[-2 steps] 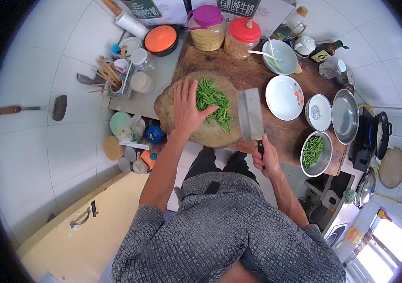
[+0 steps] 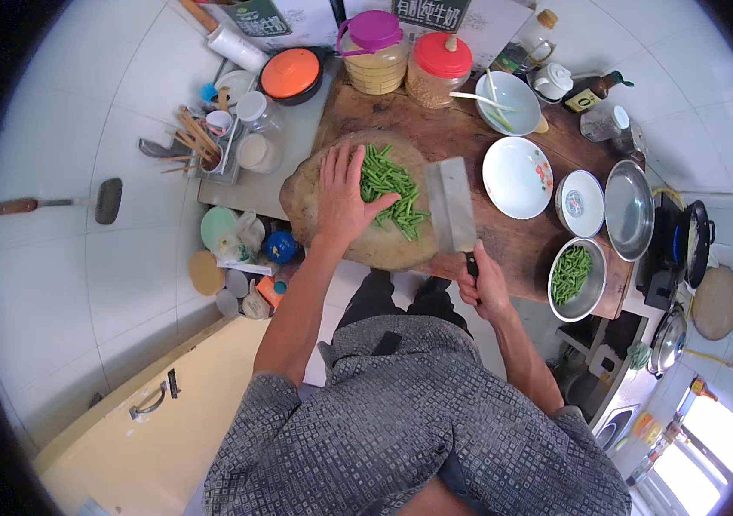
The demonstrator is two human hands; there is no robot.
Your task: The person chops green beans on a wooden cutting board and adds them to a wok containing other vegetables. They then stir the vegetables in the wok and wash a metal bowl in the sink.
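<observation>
Cut green beans (image 2: 390, 191) lie in a loose pile on a round wooden chopping board (image 2: 319, 206). My left hand (image 2: 345, 199) rests along the pile's left side, fingers stretched out and the thumb reaching over the near beans. In my right hand (image 2: 487, 284) is the black handle of a cleaver (image 2: 451, 206). Its broad blade points away from me, at the board's right edge and apart from the beans. A steel bowl (image 2: 599, 284) of more cut beans (image 2: 572, 273) stands at the table's near right corner.
Right of the board are a white floral dish (image 2: 508, 181), a smaller bowl (image 2: 579, 205), a steel basin (image 2: 628, 211) and a bowl with spoons (image 2: 525, 90). Lidded jars (image 2: 375, 64) stand behind. Glass jars (image 2: 260, 150) and an orange-lidded pot (image 2: 291, 73) sit to the left.
The cleaver has shifted slightly left toward the board, with my right hand moving along. My left hand stays by the beans.
</observation>
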